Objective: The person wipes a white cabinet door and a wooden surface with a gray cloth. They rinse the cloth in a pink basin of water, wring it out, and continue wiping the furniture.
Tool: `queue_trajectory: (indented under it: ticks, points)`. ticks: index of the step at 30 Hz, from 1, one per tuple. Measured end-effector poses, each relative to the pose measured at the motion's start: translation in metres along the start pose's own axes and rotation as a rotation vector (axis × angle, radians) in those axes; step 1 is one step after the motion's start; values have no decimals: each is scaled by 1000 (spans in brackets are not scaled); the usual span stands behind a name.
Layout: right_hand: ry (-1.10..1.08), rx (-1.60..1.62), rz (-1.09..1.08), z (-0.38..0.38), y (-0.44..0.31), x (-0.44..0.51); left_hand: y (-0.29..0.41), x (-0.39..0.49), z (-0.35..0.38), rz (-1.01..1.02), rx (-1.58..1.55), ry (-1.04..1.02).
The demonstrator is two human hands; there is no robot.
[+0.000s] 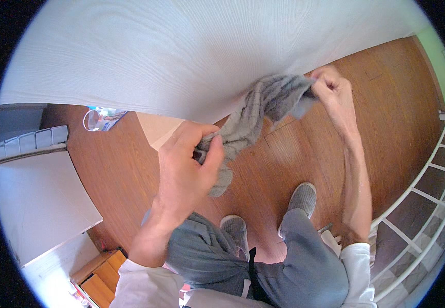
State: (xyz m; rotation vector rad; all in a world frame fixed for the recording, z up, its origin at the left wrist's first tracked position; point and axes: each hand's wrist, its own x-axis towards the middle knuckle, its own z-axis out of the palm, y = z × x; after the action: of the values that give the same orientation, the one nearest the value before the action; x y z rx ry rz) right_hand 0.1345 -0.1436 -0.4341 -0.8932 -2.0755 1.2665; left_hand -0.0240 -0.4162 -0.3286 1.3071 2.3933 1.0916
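A crumpled grey cloth point(251, 111), faintly striped, is stretched in the air between my two hands. My left hand point(189, 161) pinches its near end between thumb and fingers, and a loose flap hangs below that grip. The far end is gripped by my right hand point(332, 86), higher up and slightly blurred. Close behind the cloth stands a large white wood-grain panel point(149, 57), which fills the top of the view. Whether the cloth touches this panel I cannot tell.
Brown wood flooring point(299, 154) lies under my feet. At right runs a white metal rail frame point(403, 231). A white surface point(45, 200) juts in at left, above an orange-brown wooden box point(103, 281). A plastic package point(105, 118) and a cardboard piece point(159, 127) lie by the panel.
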Motion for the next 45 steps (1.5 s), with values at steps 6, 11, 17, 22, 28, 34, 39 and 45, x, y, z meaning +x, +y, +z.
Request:
queue_trajectory:
  ticks: [6,11,17,22,28,34,39,45]
  points:
    - [-543,378,601,-17,28,-30,-22,10,1,-140,183,-159]
    - [-367,873,811,-21,18,-42,-25,15,7,-260,259,-285]
    - [-542,959,715,-4,-6,-52,-19,25,24,-272,226,-485]
    - [-411,1290,411,-8,-52,-60,-18,36,38,-179,281,-632]
    - [-207,690,-352,24,-96,-55,-40,33,70,-208,-26,-539]
    - [224,21,-635,53,-93,-20,-64,39,98,-195,-468,-269]
    - [441,-183,-611,75,-73,30,-57,58,103,-375,-507,-573]
    - [449,-8,-326,115,-10,35,-46,73,98,-557,-402,-721]
